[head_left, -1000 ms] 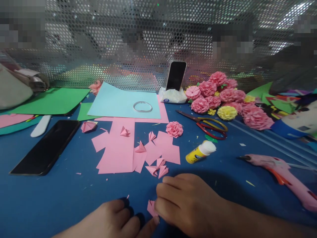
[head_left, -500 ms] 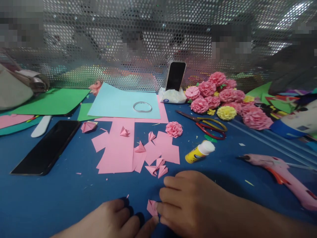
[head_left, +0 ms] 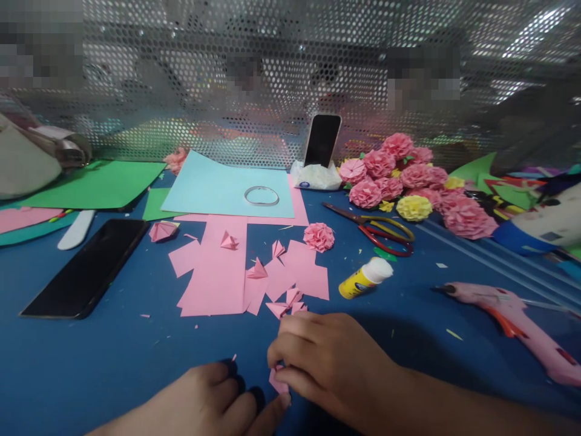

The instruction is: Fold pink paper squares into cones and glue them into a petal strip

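A small folded piece of pink paper (head_left: pixel 278 379) lies low in the view between my hands, flat against the blue table (head_left: pixel 136 363). My right hand (head_left: pixel 331 363) bends over it, fingertips closed on its top and right side. The fingers of my left hand (head_left: pixel 213 399) are curled, and one fingertip presses the lower edge of the paper. Just beyond my right hand sit folded pink paper pieces (head_left: pixel 278 309), partly covered by its knuckles. More folded points, one of them a pink folded piece (head_left: pixel 257 270), rest on flat pink paper (head_left: pixel 222 272).
A glue stick (head_left: pixel 365 278), scissors (head_left: pixel 376 227) and a pink glue gun (head_left: pixel 508 315) lie to the right. Behind them are paper flowers (head_left: pixel 397 169). A black phone (head_left: pixel 86 272) is at left. Light blue paper (head_left: pixel 218 181) holds a ring (head_left: pixel 261 195); a perforated metal screen (head_left: pixel 204 103) stands behind.
My right hand has shifted left and turned over the pink paper, now hiding part of it and of the folded pieces beyond. My left hand has hardly moved.
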A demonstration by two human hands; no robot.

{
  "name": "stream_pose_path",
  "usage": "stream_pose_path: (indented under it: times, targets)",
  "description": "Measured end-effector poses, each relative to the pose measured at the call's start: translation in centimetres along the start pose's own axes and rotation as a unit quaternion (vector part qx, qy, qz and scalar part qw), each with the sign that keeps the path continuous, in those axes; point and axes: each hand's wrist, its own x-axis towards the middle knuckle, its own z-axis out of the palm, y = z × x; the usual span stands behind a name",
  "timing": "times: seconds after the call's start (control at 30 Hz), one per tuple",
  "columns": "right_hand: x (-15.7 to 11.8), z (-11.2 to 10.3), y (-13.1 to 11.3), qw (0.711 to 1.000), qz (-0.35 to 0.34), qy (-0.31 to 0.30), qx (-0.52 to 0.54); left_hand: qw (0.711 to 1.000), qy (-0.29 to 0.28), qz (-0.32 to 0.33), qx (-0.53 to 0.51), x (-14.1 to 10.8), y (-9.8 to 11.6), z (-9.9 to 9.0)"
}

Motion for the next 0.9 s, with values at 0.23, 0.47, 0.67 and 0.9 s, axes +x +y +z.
stream_pose_path:
  times: [0.23, 0.47, 0.67, 0.9]
  targets:
    - [0.74, -0.12, -0.18, 0.998, 0.03, -0.049, 0.028, 1.0, -0.01, 0.007, -0.004, -0.13, -0.04, -0.08]
    - [0.47, 0.0, 0.27, 0.999, -0.028, -0.032, 0.018, 1.0, -0.004, 0.001, 0.017, -0.21, 0.22, 0.32]
    - [0.32, -0.2, 0.77, 0.993, -0.093, -0.029, -0.061, 1.0, 0.014, -0.014, 0.019, -0.16, 0.32, 0.68]
    - [0.08, -0.71, 0.69, 0.966, -0.191, 0.011, -0.173, 1.0, 0.001, -0.002, 0.01, -0.01, 0.04, 0.41]
